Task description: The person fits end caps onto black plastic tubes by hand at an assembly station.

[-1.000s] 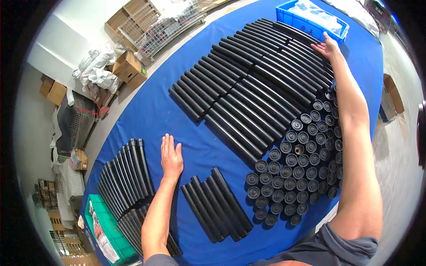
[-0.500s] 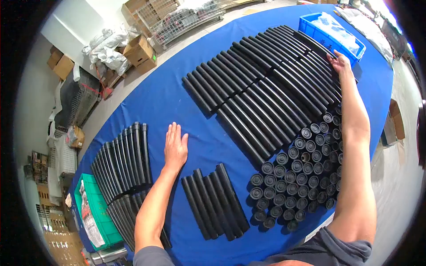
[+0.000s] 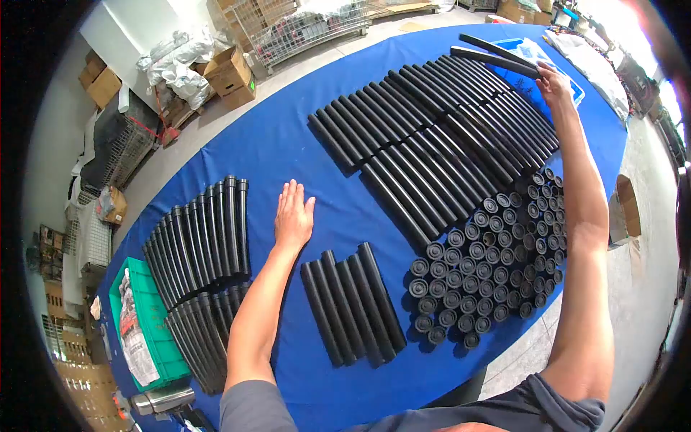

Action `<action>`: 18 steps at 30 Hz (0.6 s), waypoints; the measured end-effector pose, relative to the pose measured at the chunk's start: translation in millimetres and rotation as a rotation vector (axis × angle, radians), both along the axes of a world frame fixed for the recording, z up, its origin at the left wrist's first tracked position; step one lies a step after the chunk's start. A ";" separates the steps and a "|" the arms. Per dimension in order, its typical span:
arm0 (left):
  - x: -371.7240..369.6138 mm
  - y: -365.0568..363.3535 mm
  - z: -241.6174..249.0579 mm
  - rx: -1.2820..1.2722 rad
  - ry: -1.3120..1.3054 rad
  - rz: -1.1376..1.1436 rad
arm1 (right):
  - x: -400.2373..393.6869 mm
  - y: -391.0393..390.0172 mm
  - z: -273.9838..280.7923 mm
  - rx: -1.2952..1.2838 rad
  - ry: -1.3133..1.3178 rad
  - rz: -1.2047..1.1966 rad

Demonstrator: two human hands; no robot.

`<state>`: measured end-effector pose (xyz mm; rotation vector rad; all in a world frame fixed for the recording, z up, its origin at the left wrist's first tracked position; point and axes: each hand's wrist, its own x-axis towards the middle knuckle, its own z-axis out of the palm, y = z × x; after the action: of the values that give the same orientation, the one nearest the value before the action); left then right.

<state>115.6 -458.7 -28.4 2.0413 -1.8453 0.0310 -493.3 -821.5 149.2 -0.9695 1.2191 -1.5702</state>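
Observation:
My left hand (image 3: 293, 219) lies flat on the blue tablecloth (image 3: 266, 165), fingers stretched out, holding nothing. At the far right, my right hand (image 3: 556, 88) grips two black tubes (image 3: 497, 60) by their near ends. These tubes are raised above a wide double row of black tubes (image 3: 414, 169) and point to the left. In front of that row stands a cluster of black pieces with round ringed ends (image 3: 479, 277) facing up. Several shorter-looking black tubes (image 3: 353, 306) lie between my forearms. Left of my left hand are two rows of black tubes with collared ends (image 3: 201, 241).
A blue crate (image 3: 578, 92) with clear plastic sits behind my right hand. A green crate (image 3: 169, 353) holding printed paper is at the left table edge. Beyond the table are a wire cage (image 3: 309, 32), a cardboard box (image 3: 229, 75) and wrapped bundles (image 3: 176, 75).
My right hand has lifted two black tubes off the right end of the wide row. My left hand stays flat on the cloth. The whole view has shifted slightly.

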 end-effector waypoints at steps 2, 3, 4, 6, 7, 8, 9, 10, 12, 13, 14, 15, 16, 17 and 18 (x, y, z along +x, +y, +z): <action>1.9 -0.6 -1.0 0.003 0.005 -0.003 | 19.0 45.9 36.8 -0.061 0.067 0.166; 3.7 0.6 -1.5 0.010 0.019 -0.002 | 34.3 76.9 56.5 -0.101 0.086 0.255; 4.9 -0.5 -3.3 0.013 0.033 -0.002 | 45.2 103.8 71.9 -0.146 0.106 0.341; 9.6 -7.3 -9.9 0.003 0.038 -0.003 | 49.0 139.6 95.5 -0.143 0.248 0.541; 18.7 -12.5 -0.9 0.084 0.019 -0.053 | 53.2 158.7 106.7 -0.145 0.317 0.641; 30.7 -18.3 12.0 0.173 0.002 -0.098 | 68.9 193.7 122.9 -0.154 0.332 0.698; 39.2 -20.3 25.7 0.276 -0.012 -0.140 | 87.8 229.9 133.9 -0.149 0.344 0.760; 43.0 -27.8 50.0 0.500 0.078 -0.141 | 101.2 251.6 132.2 -0.181 0.302 0.785; 29.2 -37.9 95.8 0.543 0.465 -0.254 | 116.0 305.5 149.2 -0.139 0.420 0.866; 7.0 -14.6 103.4 0.367 0.749 -0.344 | 123.8 333.6 145.6 -0.094 0.467 0.921; -40.3 23.9 149.7 0.340 0.946 -0.309 | 133.4 349.9 139.5 -0.124 0.443 1.024; -72.1 54.9 169.5 0.284 1.150 -0.438 | 141.8 381.5 147.3 -0.066 0.540 0.984; -104.8 96.0 188.0 0.275 1.322 -0.589 | 149.4 397.9 142.3 -0.019 0.558 1.018; -133.9 133.4 193.5 0.370 1.533 -0.635 | 159.6 412.7 132.1 0.030 0.577 1.058; -163.2 169.9 190.8 0.482 1.639 -0.656 | 170.9 429.5 121.9 0.045 0.515 1.106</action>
<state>-47.6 -288.8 162.4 0.7596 -1.1766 -1.7468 -322.5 -391.9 271.1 -1.6813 0.7510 -0.4242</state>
